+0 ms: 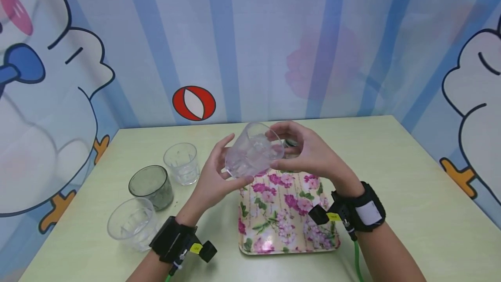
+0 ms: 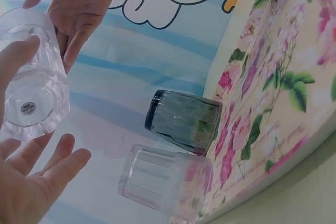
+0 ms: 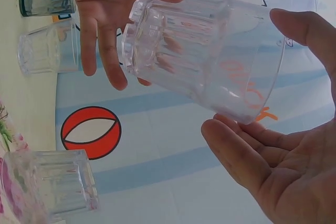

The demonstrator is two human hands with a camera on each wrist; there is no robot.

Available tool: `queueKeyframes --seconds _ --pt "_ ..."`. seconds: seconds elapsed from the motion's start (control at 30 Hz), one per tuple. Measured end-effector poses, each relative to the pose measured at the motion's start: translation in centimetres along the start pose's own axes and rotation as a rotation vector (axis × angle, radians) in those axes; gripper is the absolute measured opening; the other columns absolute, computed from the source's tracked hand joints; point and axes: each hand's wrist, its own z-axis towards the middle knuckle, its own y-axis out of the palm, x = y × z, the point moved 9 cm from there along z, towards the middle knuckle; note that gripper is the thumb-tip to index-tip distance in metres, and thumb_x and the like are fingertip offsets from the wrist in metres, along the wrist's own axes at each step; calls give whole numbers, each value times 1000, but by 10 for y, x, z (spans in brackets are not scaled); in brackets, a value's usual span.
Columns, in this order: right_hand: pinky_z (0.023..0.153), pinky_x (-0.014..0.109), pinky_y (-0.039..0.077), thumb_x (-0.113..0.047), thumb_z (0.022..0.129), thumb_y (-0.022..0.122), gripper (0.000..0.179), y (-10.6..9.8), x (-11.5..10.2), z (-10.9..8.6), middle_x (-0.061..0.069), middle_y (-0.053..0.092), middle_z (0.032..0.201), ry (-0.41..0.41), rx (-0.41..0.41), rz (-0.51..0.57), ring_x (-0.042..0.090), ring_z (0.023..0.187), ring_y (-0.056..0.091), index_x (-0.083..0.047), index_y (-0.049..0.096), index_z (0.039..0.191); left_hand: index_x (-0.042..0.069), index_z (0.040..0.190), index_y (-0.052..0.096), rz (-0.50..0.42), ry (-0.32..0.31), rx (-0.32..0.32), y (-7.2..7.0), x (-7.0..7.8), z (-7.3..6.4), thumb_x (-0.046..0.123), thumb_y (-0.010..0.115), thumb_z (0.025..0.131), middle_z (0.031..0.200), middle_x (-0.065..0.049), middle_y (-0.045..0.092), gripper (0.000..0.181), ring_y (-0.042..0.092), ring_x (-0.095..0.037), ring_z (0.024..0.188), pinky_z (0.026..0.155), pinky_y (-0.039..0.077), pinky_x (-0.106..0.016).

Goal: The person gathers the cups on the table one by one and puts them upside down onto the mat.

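A clear drinking glass (image 1: 254, 153) is held tilted in the air between both hands. My left hand (image 1: 215, 177) grips it near the base, thumb on the side in the left wrist view. At the rim, my right hand (image 1: 309, 149) holds it between thumb and fingers, as the right wrist view shows. Below lies a floral tray (image 1: 287, 216). On its far part stand a dark grey glass (image 2: 184, 121) and another clear glass (image 2: 163, 179); in the head view they are mostly hidden by the held glass and right hand.
Left of the tray stand a clear glass (image 1: 183, 166), a smoky grey-green glass (image 1: 154, 188) and a wider-looking clear glass (image 1: 133, 225) near the left forearm. A printed cloth backdrop (image 1: 258, 47) rises behind the pale table (image 1: 391, 177). A green cable (image 1: 356, 256) hangs from the right wrist strap.
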Motion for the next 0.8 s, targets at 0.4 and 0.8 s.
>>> queueKeyframes --seconds 0.4,0.8 --pt "107 42 48 -13 80 76 69 -1 4 0 17 51 138 11 -51 -6 32 131 49 -9 41 139 36 148 27 -37 32 23 -7 6 1 10 79 75 138 -7 48 93 50 -27 127 99 53 -46" --pt "101 39 53 -14 79 77 72 -1 12 1 14 52 137 56 -87 -31 30 127 53 -8 40 140 33 148 28 -74 100 49 -15 12 1 7 79 74 136 -6 48 93 51 -25 129 96 56 -39"
